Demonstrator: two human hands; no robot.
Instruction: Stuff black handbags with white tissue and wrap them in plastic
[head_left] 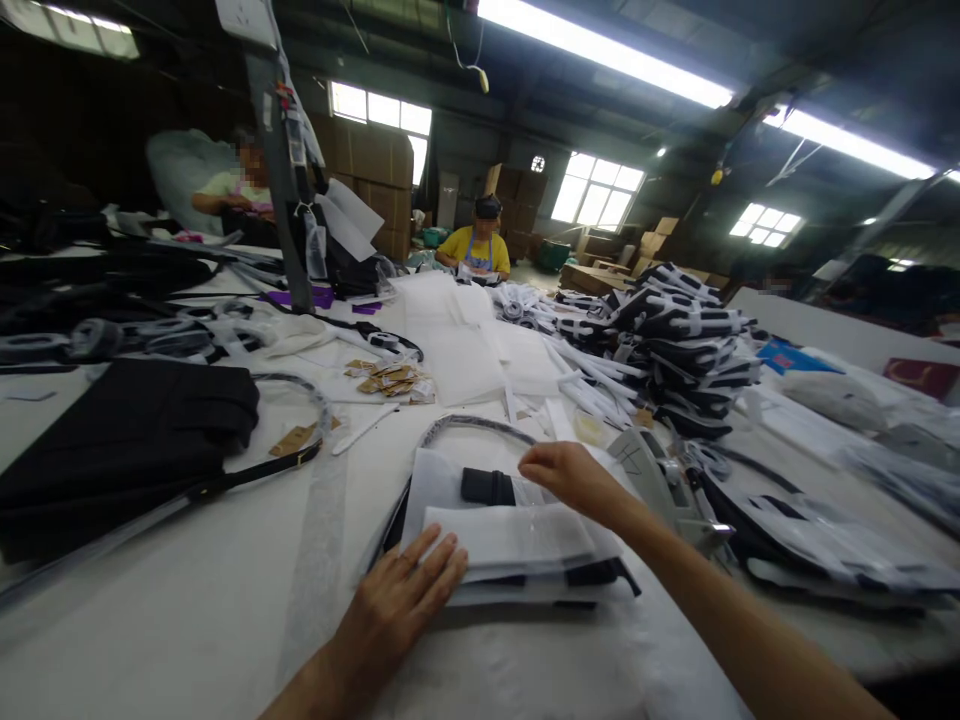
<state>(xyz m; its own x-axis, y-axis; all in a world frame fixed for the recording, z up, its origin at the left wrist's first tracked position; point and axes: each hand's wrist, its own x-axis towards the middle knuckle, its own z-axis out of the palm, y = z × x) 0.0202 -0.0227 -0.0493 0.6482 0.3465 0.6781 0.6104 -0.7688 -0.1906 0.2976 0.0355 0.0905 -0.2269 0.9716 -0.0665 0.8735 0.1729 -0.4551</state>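
A black handbag lies flat before me, largely covered by white packing sheets [517, 535]. Its handle [474, 422], wrapped in clear plastic, arches away from me, and a dark flap with a strap [486, 487] shows between the sheets. My left hand [409, 600] rests with fingers stretched out on the left edge of the folded sheet. Over the bag's upper right, my right hand [574, 478] has its fingers closed in a pinch; what they hold is hidden, though shiny clear film shows just below. Right of that hand stands a grey tape dispenser [664, 485].
Another black bag [127, 440] lies at left. Small brown tags [394, 380] and white sheets [457, 340] are farther back. Wrapped bags form a tall pile [675, 345] at back right; more lie at right [825, 540]. A person in yellow [476, 250] sits beyond.
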